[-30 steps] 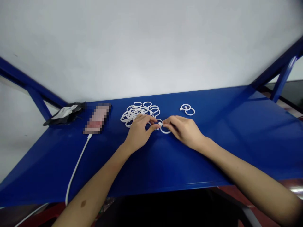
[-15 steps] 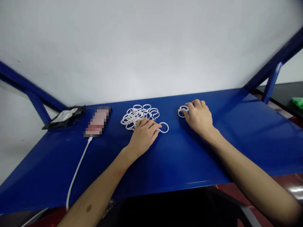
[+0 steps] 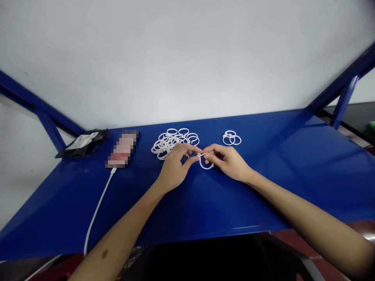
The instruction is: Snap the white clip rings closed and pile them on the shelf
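Note:
A single white plastic ring (image 3: 206, 165) lies on the blue table (image 3: 263, 187) between my two hands. My left hand (image 3: 174, 166) pinches its clasp end from the left with thumb and fingers closed. My right hand (image 3: 227, 160) pinches the same ring from the right. Just behind my left hand sits a pile of several white rings (image 3: 172, 141). A small cluster of three white rings (image 3: 231, 138) lies behind my right hand, apart from it.
A phone (image 3: 122, 149) with a white cable (image 3: 98, 207) lies left of the ring pile. A black packet with a white label (image 3: 82, 143) rests at the far left. Blue frame bars (image 3: 342, 84) rise at both back corners against a white wall.
My right hand left the small cluster at the back and came to the middle. Both hands now pinch the single ring, which half a second ago lay by my left hand only.

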Action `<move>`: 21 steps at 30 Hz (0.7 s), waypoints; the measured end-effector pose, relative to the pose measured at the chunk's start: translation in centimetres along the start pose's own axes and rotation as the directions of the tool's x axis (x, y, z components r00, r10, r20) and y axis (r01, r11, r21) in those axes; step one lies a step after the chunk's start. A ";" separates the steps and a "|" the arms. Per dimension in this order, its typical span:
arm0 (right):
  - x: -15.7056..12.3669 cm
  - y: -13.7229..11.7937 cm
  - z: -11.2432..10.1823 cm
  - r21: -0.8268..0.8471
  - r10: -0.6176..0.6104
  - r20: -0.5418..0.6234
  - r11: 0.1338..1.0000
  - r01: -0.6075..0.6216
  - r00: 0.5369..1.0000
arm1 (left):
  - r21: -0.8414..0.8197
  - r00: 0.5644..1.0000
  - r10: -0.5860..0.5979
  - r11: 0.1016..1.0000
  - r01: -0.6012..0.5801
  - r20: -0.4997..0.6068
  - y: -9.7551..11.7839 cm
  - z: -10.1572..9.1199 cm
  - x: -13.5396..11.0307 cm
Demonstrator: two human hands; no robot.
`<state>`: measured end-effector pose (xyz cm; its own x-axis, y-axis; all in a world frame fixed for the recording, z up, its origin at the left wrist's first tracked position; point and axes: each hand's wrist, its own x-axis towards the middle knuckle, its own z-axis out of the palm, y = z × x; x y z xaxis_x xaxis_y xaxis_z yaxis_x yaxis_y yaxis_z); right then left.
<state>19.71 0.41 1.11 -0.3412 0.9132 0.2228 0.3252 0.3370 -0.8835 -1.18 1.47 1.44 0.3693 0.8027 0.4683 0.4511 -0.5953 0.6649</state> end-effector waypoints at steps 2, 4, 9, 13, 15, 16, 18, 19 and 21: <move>-0.1 -0.1 0.0 -0.003 -0.016 -0.012 1.000 0.016 1.000 | -0.057 0.999 -0.050 0.997 0.050 -0.007 -0.3 0.0 0.0; -0.1 -0.1 0.0 -0.029 -0.042 -0.004 0.999 0.042 0.999 | -0.081 0.996 -0.084 0.993 0.083 -0.016 -0.5 0.1 0.0; -0.4 -0.3 -0.2 -0.121 -0.132 0.056 0.983 0.137 0.990 | -0.004 0.994 -0.064 0.998 0.064 -0.090 -0.3 0.3 -0.1; -0.6 -0.5 -0.3 -0.198 -0.243 0.102 0.945 0.259 0.965 | 0.054 0.992 0.008 0.999 -0.001 -0.126 0.1 0.5 -0.3; -0.7 -0.5 -0.2 -0.239 -0.294 0.127 0.918 0.317 0.947 | 0.067 0.993 0.019 0.998 -0.012 -0.115 0.1 0.6 -0.3; -0.8 -0.4 -0.1 -0.254 -0.310 0.135 0.907 0.335 0.941 | 0.071 0.994 0.020 0.997 -0.012 -0.106 0.0 0.6 -0.3; -0.7 -0.2 0.1 -0.283 -0.314 0.130 0.897 0.338 0.941 | 0.093 0.996 0.025 0.996 -0.017 -0.088 -0.3 0.4 -0.2; -0.7 0.0 0.1 -0.303 -0.304 0.117 0.896 0.325 0.946 | 0.117 0.996 0.032 0.993 -0.023 -0.078 -0.6 0.3 -0.1; -0.4 0.3 0.0 -0.368 -0.281 0.079 0.883 0.290 0.956 | 0.207 0.997 0.056 0.977 -0.044 -0.049 -1.2 0.1 0.0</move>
<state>19.93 0.13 0.73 -0.4876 0.7606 0.4287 0.5127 0.6469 -0.5645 -1.60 2.23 0.59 0.3533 0.7690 0.5327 0.5930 -0.6245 0.5082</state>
